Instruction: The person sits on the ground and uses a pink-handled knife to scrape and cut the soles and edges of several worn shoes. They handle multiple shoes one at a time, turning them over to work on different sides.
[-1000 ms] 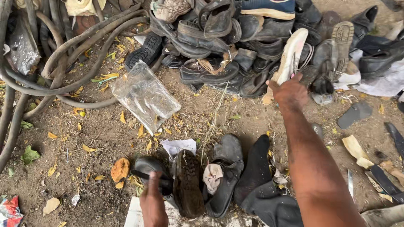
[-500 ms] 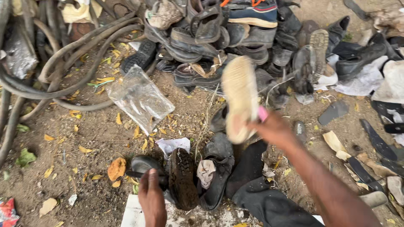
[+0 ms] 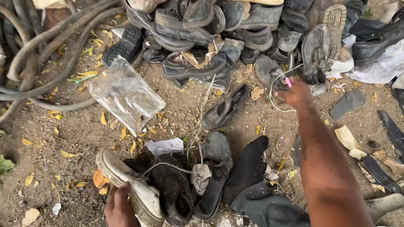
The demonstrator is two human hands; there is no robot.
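My left hand is at the bottom edge and grips a worn cream shoe that lies on its side, sole outward, against a row of dark shoes. A pale lace runs from it to a grey rag. My right hand is stretched out to the near edge of a big pile of old dark shoes. Its fingers are closed on a small pink object. A thin white string loops beside that hand. A single black flat shoe lies on the dirt between my hands.
A clear plastic bag lies on the bare dirt at the left. Thick grey hoses curve across the upper left. Loose black soles and scraps are scattered at the right. Yellow leaves dot the ground.
The cream shoe my right hand lifted from the pile now rests at the bottom left in my left hand. My right hand has gone back to the pile's edge.
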